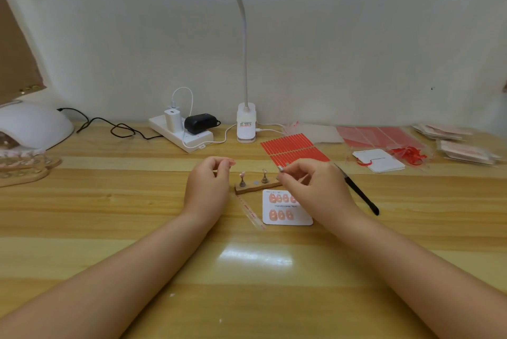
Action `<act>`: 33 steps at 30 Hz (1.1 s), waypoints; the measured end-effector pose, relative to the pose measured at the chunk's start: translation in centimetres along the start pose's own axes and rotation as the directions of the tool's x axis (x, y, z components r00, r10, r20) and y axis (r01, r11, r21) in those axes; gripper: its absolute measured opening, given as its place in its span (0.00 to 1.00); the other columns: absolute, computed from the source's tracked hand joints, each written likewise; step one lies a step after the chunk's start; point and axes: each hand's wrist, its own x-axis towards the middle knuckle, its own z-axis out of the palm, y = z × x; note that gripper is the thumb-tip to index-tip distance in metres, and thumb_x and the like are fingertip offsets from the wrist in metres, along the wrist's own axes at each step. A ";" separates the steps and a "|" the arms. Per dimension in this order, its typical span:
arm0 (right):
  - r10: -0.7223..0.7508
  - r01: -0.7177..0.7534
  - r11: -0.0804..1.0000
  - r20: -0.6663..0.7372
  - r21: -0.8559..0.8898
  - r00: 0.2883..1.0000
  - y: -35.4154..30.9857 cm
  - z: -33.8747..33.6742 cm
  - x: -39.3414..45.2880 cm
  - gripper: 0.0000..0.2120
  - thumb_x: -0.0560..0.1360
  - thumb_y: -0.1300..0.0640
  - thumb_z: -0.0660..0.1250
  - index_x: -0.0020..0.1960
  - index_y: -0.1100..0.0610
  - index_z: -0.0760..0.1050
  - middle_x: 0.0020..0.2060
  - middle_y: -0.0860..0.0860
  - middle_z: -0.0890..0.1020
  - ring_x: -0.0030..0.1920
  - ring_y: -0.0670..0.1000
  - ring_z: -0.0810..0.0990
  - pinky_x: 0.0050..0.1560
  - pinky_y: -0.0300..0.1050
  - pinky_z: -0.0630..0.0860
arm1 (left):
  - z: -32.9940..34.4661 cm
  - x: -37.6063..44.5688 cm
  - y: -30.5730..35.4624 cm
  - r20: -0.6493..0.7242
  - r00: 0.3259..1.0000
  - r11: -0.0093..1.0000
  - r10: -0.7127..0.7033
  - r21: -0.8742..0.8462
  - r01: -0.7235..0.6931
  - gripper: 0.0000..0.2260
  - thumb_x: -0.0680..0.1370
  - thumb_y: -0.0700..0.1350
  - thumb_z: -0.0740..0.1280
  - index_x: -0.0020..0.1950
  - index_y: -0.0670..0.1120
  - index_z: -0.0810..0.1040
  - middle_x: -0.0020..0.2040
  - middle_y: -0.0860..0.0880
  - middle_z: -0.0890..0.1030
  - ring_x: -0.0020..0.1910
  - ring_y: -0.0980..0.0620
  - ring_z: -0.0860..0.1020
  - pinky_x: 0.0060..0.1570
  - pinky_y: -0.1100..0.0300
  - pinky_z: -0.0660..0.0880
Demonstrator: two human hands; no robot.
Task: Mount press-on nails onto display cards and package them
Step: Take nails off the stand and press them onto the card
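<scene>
A white display card (288, 215) with several pink press-on nails stuck on it lies on the wooden table in front of me. Just behind it sits a small wooden holder (256, 186) with two nail stands upright on it. My right hand (310, 185) hovers over the card's right side and pinches a small nail stand (281, 168) at its fingertips. My left hand (208, 185) is raised to the left of the holder with its fingers curled; I cannot make out anything between them. A clear strip (252, 214) lies left of the card.
Black tweezers (359, 193) lie right of my right hand. Red adhesive strip sheets (293, 148) sit behind, with clear bags (384, 135), a white card (381, 160) and packed sets (466, 152) at the right. A lamp clip (246, 124), power strip (181, 130) and nail dryer (30, 124) stand at the back.
</scene>
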 end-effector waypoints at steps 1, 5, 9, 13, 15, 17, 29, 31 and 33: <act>-0.011 0.011 0.998 -0.001 -0.054 1.000 -0.1 0.5 0.3 0.06 0.75 0.54 0.69 0.39 0.48 0.79 0.34 0.41 0.77 0.35 0.41 0.75 0.34 0.33 0.68 | 0.0 0.0 0.0 -0.002 1.000 1.000 0.006 -0.004 -0.006 0.11 0.81 0.46 0.60 0.43 0.59 0.75 0.44 0.63 0.77 0.46 0.68 0.73 0.40 0.72 0.65; 0.009 -0.007 0.988 0.016 -0.155 1.000 -0.3 2.5 1.2 0.07 0.76 0.51 0.68 0.44 0.51 0.83 0.32 0.42 0.74 0.36 0.44 0.73 0.35 0.43 0.69 | -0.1 0.1 -0.1 -0.009 1.000 0.999 -0.004 -0.033 0.004 0.11 0.80 0.45 0.60 0.42 0.58 0.75 0.44 0.62 0.78 0.46 0.67 0.74 0.40 0.72 0.66; 0.019 -0.011 0.972 0.032 -0.236 0.999 -0.9 3.5 1.7 0.08 0.77 0.48 0.66 0.47 0.48 0.84 0.30 0.41 0.75 0.38 0.46 0.74 0.31 0.41 0.66 | 0.0 0.1 -0.2 0.005 1.000 0.999 -0.010 -0.033 0.010 0.10 0.81 0.45 0.60 0.43 0.58 0.76 0.44 0.61 0.78 0.47 0.66 0.74 0.41 0.71 0.66; 0.032 -0.002 0.932 0.075 -0.362 0.997 -1.1 3.8 2.0 0.10 0.78 0.47 0.64 0.50 0.47 0.83 0.38 0.47 0.84 0.44 0.49 0.80 0.36 0.42 0.73 | 0.1 0.1 -0.2 0.023 1.000 1.000 0.004 -0.011 -0.004 0.10 0.81 0.46 0.60 0.44 0.58 0.75 0.46 0.60 0.78 0.48 0.64 0.74 0.42 0.70 0.67; 0.038 0.003 0.911 0.091 -0.413 0.995 -1.1 3.9 2.0 0.11 0.79 0.47 0.63 0.52 0.47 0.83 0.39 0.48 0.84 0.45 0.50 0.80 0.36 0.42 0.73 | 0.1 0.1 -0.2 0.023 1.000 1.000 0.007 -0.007 -0.007 0.10 0.81 0.46 0.60 0.44 0.58 0.75 0.47 0.60 0.78 0.49 0.64 0.74 0.43 0.69 0.68; 0.031 0.012 0.900 0.091 -0.436 0.995 -1.0 4.0 1.9 0.11 0.79 0.47 0.63 0.52 0.47 0.83 0.40 0.47 0.85 0.46 0.50 0.81 0.36 0.41 0.73 | 0.1 0.1 -0.2 0.026 1.000 1.000 0.007 -0.001 -0.007 0.10 0.81 0.46 0.60 0.43 0.59 0.75 0.47 0.60 0.78 0.49 0.64 0.74 0.42 0.69 0.68; 0.069 -0.034 0.938 0.089 -0.344 0.994 -0.5 0.7 1.6 0.13 0.75 0.46 0.66 0.36 0.51 0.80 0.33 0.44 0.80 0.38 0.46 0.79 0.34 0.42 0.74 | 0.0 -0.1 0.0 0.026 0.999 1.000 0.021 0.010 -0.022 0.10 0.81 0.46 0.60 0.43 0.60 0.75 0.46 0.60 0.78 0.49 0.63 0.75 0.41 0.69 0.67; 0.101 -0.071 0.952 0.085 -0.298 0.991 0.1 -0.3 1.5 0.15 0.74 0.47 0.67 0.33 0.53 0.78 0.30 0.46 0.80 0.36 0.47 0.79 0.32 0.43 0.71 | 0.0 -0.3 0.2 0.032 0.998 0.998 0.051 0.024 -0.052 0.10 0.81 0.47 0.60 0.43 0.60 0.74 0.47 0.59 0.79 0.48 0.62 0.75 0.42 0.68 0.69; 0.119 -0.091 0.963 0.098 -0.255 0.988 0.7 -1.4 1.1 0.14 0.73 0.44 0.68 0.33 0.51 0.78 0.29 0.44 0.78 0.33 0.43 0.76 0.31 0.40 0.67 | 0.1 -0.6 0.4 0.034 0.995 0.994 0.098 0.051 -0.099 0.10 0.80 0.47 0.61 0.43 0.60 0.74 0.47 0.58 0.79 0.48 0.61 0.75 0.43 0.67 0.71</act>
